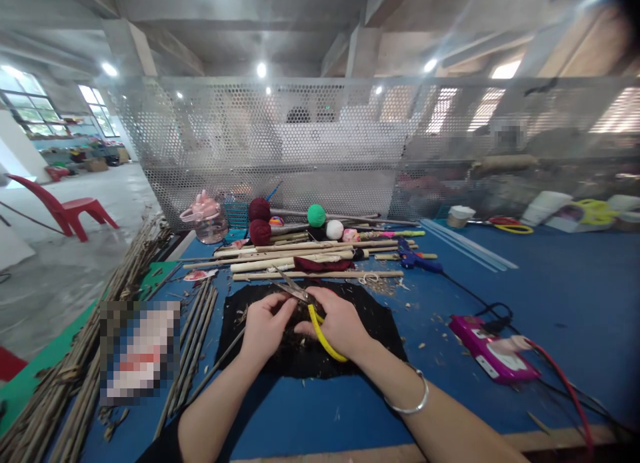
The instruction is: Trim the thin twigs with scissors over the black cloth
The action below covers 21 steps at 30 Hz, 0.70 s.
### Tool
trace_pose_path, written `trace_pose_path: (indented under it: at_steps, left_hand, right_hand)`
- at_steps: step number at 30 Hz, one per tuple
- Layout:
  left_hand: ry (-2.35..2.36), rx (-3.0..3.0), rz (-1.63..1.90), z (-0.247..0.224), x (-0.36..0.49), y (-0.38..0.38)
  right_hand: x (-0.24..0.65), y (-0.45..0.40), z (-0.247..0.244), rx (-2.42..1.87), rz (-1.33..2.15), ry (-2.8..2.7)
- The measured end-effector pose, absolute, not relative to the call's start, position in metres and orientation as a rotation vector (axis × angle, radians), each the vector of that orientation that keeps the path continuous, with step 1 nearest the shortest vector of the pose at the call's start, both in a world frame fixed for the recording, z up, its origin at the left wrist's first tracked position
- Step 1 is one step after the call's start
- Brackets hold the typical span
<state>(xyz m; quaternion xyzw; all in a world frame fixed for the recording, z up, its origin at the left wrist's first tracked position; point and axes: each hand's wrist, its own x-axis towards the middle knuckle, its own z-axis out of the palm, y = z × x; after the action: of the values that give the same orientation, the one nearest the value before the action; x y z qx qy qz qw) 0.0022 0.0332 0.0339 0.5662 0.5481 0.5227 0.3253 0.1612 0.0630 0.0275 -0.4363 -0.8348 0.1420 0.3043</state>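
Forearms (450, 410) extend over a blue table (300, 416). Right hand (343, 323) grips yellow-handled scissors (325, 342), blades parted, above a black cloth (385, 326) littered with scraps. Left hand (267, 324) is closed on a stick (220, 364) beside the blades; its tip is obscured. More sticks (193, 343) lie left of the cloth. Beyond: a clear jug (211, 231), pink-lidded, contents indistinct; a teal basket (237, 212) beside it, contents unclear; far right, a white cup (460, 215), interior not visible.
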Motion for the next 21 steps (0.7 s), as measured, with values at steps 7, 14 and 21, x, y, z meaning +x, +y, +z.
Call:
trace_pose_path:
  at_steps: [7, 14, 21]
  left_hand:
    - [1.496, 1.502, 1.353, 0.0333, 0.0006, 0.033]
    - [1.499, 1.476, 1.386, 0.0346, 0.0018, 0.033]
    - [1.449, 1.477, 1.402, 0.032, 0.0012, 0.0324]
  right_hand:
    - [0.1619, 0.0643, 0.0248, -1.13, 0.4, -2.194]
    - [0.164, 0.0677, 0.0211, -1.12, 0.416, -2.187]
    - [0.1617, 0.0618, 0.0265, -1.168, 0.31, -2.249]
